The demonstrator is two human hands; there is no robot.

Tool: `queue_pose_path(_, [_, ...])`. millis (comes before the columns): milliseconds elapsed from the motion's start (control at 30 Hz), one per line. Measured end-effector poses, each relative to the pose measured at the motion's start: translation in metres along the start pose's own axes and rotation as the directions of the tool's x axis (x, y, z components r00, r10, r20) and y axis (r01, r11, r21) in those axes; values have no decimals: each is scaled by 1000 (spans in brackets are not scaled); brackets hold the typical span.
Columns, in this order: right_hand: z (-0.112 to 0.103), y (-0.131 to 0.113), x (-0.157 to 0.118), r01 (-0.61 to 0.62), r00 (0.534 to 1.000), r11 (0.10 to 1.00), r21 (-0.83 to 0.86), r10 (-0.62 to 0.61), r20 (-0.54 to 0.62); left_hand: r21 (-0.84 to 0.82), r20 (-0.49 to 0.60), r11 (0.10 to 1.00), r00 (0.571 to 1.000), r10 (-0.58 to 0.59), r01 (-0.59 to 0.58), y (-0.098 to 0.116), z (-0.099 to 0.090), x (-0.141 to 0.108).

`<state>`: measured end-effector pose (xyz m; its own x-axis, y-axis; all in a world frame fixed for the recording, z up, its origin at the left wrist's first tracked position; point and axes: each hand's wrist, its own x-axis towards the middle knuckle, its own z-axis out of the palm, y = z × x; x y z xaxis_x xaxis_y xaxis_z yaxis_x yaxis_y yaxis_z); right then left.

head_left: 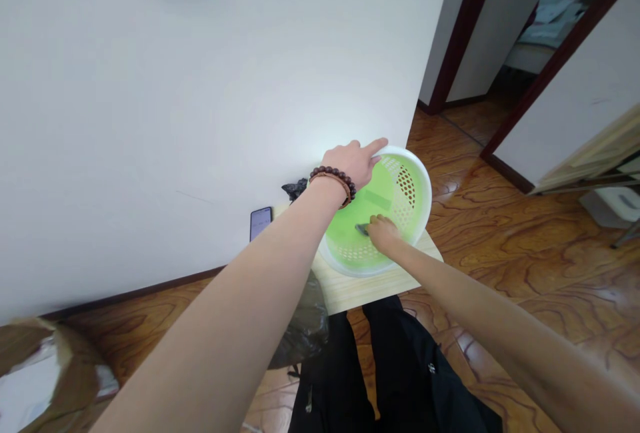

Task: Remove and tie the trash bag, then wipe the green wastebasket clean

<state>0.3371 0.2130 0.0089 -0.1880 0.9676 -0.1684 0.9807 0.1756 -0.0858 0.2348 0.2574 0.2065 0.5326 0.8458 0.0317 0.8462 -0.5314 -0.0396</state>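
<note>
A plastic basket (425, 189), light green inside with a white rim and perforated sides, rests on a small light-wood tabletop (345, 296). My left hand (353, 161), with a bead bracelet on its wrist, grips the far-left rim; the index finger lies stretched along it. Inside the basket, low over its green bottom, my right hand (384, 234) is closed around a small flat grey piece (361, 228). Only the tip of that piece shows, so its kind is unclear.
A phone (260, 221) lies left of the basket, near a crumpled black thing (294, 189) by the white wall (200, 86). A dark plastic bag (306, 326) hangs at the tabletop's left side. An open cardboard box (75, 373) stands on the wooden floor, lower left.
</note>
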Motion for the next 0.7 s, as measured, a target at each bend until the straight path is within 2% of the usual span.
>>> queue_pose_path(100, [-3, 10, -7, -70, 996, 997, -31, 68, -58, -2, -8, 1000, 1000, 11, -11, -1, 0, 1])
queue_pose_path(200, [2, -16, -5, -127, 992, 989, 79, 126, 10, -9, -15, 1000, 1000, 27, -27, -1, 1, 3])
queue_pose_path(267, [5, -38, -1, -81, 996, 982, 173, 75, 43, -6, -19, 999, 999, 32, -32, -2, 1, 3])
queue_pose_path(333, [5, -49, 3, -9, 998, 970, 244, -7, 63, 5, -20, 1000, 999, 26, -25, -4, 1, 2])
queue_pose_path(400, [1, -43, 4, 25, 993, 975, 221, -49, 104, 18, -16, 1000, 1000, 20, -20, -7, 1, 0])
queue_pose_path(467, [-5, -23, 0, 39, 992, 995, 95, -50, 115, 24, -11, 999, 1000, 23, -23, -10, 0, -1])
queue_pose_path(533, [-10, 1, -4, 62, 997, 997, -50, -60, 45, 19, -6, 999, 999, 31, -31, -11, 0, -1])
queue_pose_path(600, [-13, 18, -8, 46, 998, 991, -126, -50, -29, 7, -6, 999, 999, 40, -40, -10, 0, 0])
queue_pose_path(700, [-10, 12, -9, -72, 997, 994, -85, 68, -43, -12, -24, 998, 998, 53, -53, -8, 1, 3])
